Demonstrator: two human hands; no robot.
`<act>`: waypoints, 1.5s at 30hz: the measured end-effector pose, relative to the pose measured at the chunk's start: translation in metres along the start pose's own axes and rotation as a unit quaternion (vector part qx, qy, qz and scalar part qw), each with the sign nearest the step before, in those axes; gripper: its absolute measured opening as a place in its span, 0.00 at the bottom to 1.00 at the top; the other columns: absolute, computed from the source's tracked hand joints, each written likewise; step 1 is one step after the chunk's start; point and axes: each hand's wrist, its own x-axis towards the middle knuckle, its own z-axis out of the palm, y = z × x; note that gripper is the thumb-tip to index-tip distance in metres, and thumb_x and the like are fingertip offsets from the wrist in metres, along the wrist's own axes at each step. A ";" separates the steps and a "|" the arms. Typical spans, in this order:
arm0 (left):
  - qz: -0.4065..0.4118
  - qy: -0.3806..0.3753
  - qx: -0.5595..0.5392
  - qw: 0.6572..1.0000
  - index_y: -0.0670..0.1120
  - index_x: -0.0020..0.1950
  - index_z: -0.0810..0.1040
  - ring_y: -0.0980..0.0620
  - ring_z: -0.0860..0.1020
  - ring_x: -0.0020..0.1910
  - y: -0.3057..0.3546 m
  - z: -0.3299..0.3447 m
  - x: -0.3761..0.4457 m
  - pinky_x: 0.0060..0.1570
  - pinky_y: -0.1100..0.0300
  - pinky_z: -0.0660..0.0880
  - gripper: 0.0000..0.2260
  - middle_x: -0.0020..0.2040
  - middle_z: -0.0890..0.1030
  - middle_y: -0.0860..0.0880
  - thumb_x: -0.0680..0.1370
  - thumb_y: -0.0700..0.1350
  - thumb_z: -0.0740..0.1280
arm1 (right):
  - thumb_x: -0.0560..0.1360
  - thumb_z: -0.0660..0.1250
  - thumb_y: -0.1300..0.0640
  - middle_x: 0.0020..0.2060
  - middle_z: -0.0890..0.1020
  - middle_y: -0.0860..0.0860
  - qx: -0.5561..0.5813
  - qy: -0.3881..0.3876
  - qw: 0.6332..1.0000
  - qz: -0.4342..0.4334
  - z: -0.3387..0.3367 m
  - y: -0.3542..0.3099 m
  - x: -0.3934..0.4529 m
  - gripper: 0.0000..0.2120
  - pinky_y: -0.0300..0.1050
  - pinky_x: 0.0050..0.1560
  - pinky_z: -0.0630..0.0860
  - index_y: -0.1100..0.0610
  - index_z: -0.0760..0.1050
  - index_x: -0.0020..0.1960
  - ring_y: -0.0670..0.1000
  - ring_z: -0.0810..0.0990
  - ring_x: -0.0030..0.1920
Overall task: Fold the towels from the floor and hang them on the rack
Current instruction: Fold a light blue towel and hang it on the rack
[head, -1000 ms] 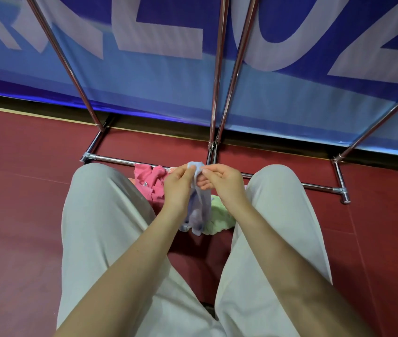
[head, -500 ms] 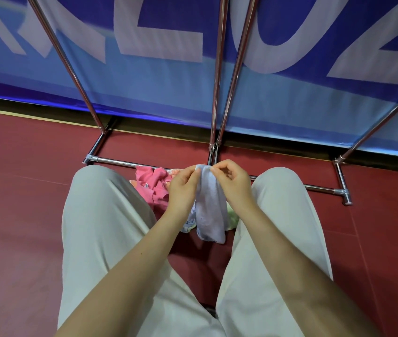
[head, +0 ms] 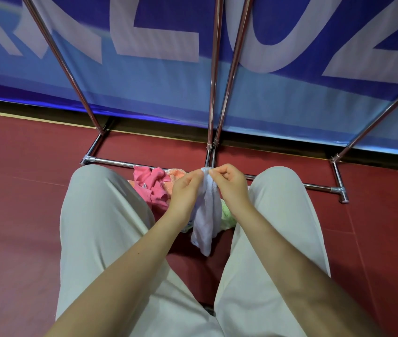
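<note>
The left hand (head: pixel 185 190) and the right hand (head: pixel 230 184) meet at the middle of the view, each pinching the top edge of a pale lavender towel (head: pixel 206 220) between thumb and curled fingers, the two pinches almost touching one another. The towel hangs straight down from that shared grip in a narrow, bunched strip, its lower end loose above the floor (head: pixel 18 215) between the person's knees. Both forearms reach forward from the bottom of the view, over legs in light beige trousers (head: pixel 100 227) that are spread to either side. Just behind and below the hands, more towels lie in a heap on the floor: a pink towel (head: pixel 153 188) crumpled to the left of the left hand, an orange towel (head: pixel 174 175) peeking out beside it, and a light green towel (head: pixel 227 216) showing under the right wrist, partly hidden by the hanging lavender cloth. Past the heap stands the rack (head: pixel 213 93), a chrome frame whose base bar runs along the dark red floor close to the towels and whose shiny uprights rise out of view at the top. Behind the rack a blue banner (head: pixel 159 88) with large white letters covers the wall.
</note>
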 end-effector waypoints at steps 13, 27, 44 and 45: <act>0.075 0.032 0.098 0.992 0.43 0.41 0.76 0.62 0.69 0.32 -0.005 -0.009 0.011 0.37 0.67 0.67 0.12 0.33 0.73 0.54 0.82 0.43 0.60 | 0.77 0.65 0.60 0.35 0.78 0.46 0.005 -0.097 0.995 -0.021 0.004 -0.002 -0.007 0.01 0.33 0.38 0.69 0.56 0.75 0.47 0.40 0.75 0.35; 0.065 0.149 0.012 0.987 0.54 0.44 0.78 0.62 0.75 0.42 0.027 -0.065 0.023 0.57 0.59 0.69 0.10 0.37 0.77 0.61 0.80 0.53 0.59 | 0.70 0.57 0.35 0.28 0.67 0.49 -0.279 -0.177 0.942 -0.057 0.009 0.048 -0.010 0.17 0.50 0.36 0.68 0.49 0.66 0.35 0.52 0.67 0.32; 0.028 0.221 -0.204 0.953 0.49 0.42 0.75 0.57 0.78 0.36 0.058 -0.100 0.033 0.41 0.61 0.76 0.07 0.37 0.78 0.54 0.79 0.44 0.61 | 0.80 0.61 0.49 0.27 0.68 0.46 -0.361 -0.281 0.889 -0.010 -0.009 0.091 -0.024 0.20 0.37 0.32 0.62 0.52 0.62 0.31 0.44 0.65 0.29; 0.029 0.235 -0.221 0.946 0.50 0.39 0.73 0.59 0.76 0.31 0.060 -0.099 0.033 0.35 0.64 0.75 0.09 0.32 0.76 0.55 0.80 0.43 0.60 | 0.79 0.62 0.48 0.27 0.68 0.46 -0.361 -0.272 0.892 -0.009 -0.010 0.092 -0.023 0.19 0.39 0.32 0.61 0.53 0.63 0.32 0.44 0.64 0.29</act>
